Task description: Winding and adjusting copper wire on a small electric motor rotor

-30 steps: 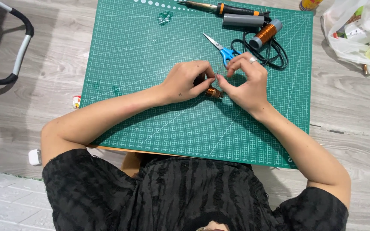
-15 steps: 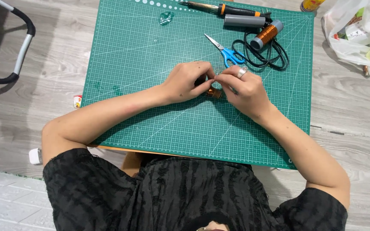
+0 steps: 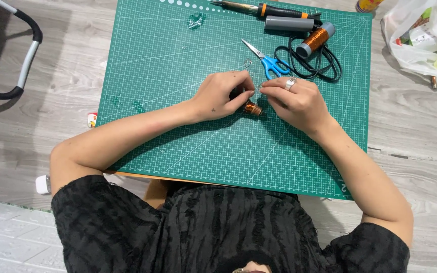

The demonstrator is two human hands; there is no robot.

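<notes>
Copper coil [image 3: 252,108] half hidden between both hands.

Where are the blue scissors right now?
In the head view, the scissors lie on the green mat, toward its far right, just beyond the right hand and beside the black cable.
</notes>
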